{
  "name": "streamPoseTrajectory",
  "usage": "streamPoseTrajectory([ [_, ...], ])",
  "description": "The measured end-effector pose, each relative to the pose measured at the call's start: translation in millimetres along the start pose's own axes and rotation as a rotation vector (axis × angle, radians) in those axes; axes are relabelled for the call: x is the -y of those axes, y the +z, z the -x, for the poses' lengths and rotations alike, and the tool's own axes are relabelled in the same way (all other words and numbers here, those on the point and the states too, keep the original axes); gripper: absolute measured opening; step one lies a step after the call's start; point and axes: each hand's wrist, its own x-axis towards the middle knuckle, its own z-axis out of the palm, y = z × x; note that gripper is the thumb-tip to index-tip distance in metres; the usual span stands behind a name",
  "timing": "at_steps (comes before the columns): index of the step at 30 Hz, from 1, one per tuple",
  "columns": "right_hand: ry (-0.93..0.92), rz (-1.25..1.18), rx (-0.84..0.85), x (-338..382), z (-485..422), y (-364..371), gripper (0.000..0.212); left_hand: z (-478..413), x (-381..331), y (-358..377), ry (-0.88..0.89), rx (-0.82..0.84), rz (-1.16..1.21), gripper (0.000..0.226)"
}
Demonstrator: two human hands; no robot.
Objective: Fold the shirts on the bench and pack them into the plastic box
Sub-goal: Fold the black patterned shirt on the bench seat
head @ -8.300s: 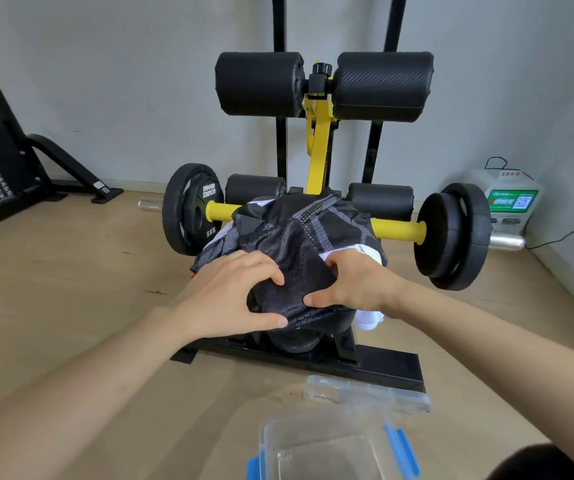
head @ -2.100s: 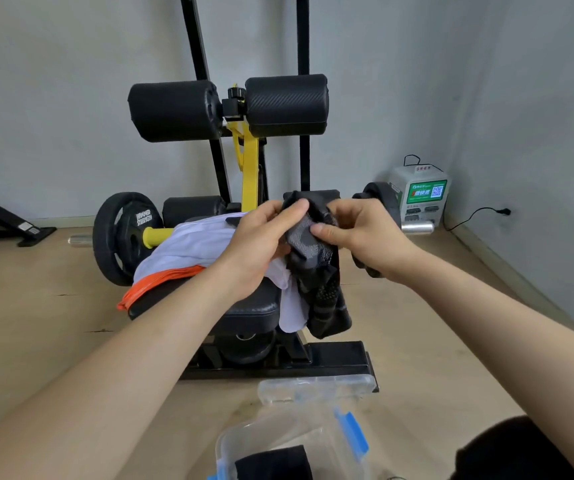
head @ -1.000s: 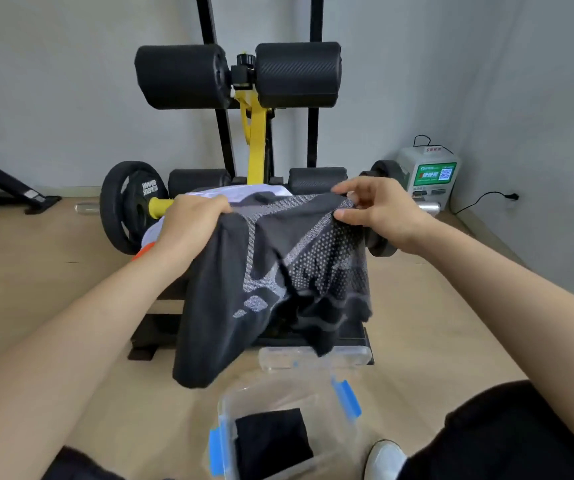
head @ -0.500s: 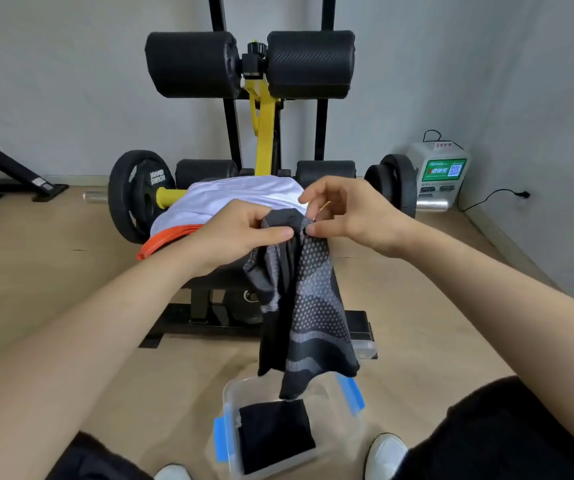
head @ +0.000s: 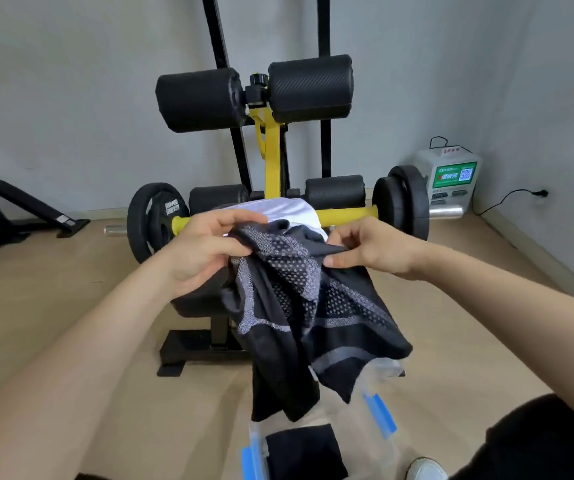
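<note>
A black shirt with a grey dotted pattern (head: 299,306) hangs in the air in front of the bench (head: 195,303). My left hand (head: 202,251) grips its top edge on the left, and my right hand (head: 365,247) pinches the top edge on the right. The fabric droops down over the clear plastic box (head: 379,410) with blue clips on the floor. A folded black garment (head: 303,452) lies inside the box. A white shirt (head: 289,211) lies on the bench behind my hands.
The bench carries black foam rollers (head: 254,93) on a yellow post, and a barbell with black weight plates (head: 152,220) crosses behind it. A white charging station (head: 452,178) stands by the right wall. My white shoe (head: 426,469) is next to the box.
My hands have drawn a little apart, so the shirt's top edge is spread wider than half a second ago. The view has dropped and shifted, and the shirt hangs lower over the box.
</note>
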Motion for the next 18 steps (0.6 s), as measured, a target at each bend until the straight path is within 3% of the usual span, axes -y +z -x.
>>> streamPoseTrajectory([
  [4, -0.127, -0.034, -0.14, 9.3, 0.6, -1.1, 0.018, 2.6, 4.8, 1.5, -0.11, 0.086, 0.025, 0.058],
  [8, -0.217, 0.08, -0.142, 17.8, -0.8, 10.1, 0.013, 3.6, 12.3, 27.6, -0.166, 0.161, -0.206, 0.046],
  [12, -0.263, 0.147, -0.128, 19.3, -1.8, 13.5, 0.013, -1.1, 14.8, 39.9, -0.123, -0.047, -0.333, 0.016],
  [16, -0.105, 0.204, -0.016, 14.3, 1.8, 10.5, 0.018, -2.7, 9.9, 36.6, -0.104, -0.161, -0.228, 0.021],
  [18, 0.019, 0.147, 0.084, 11.9, 4.4, 10.9, 0.033, -2.0, 7.8, 35.8, -0.122, -0.193, -0.171, 0.022],
])
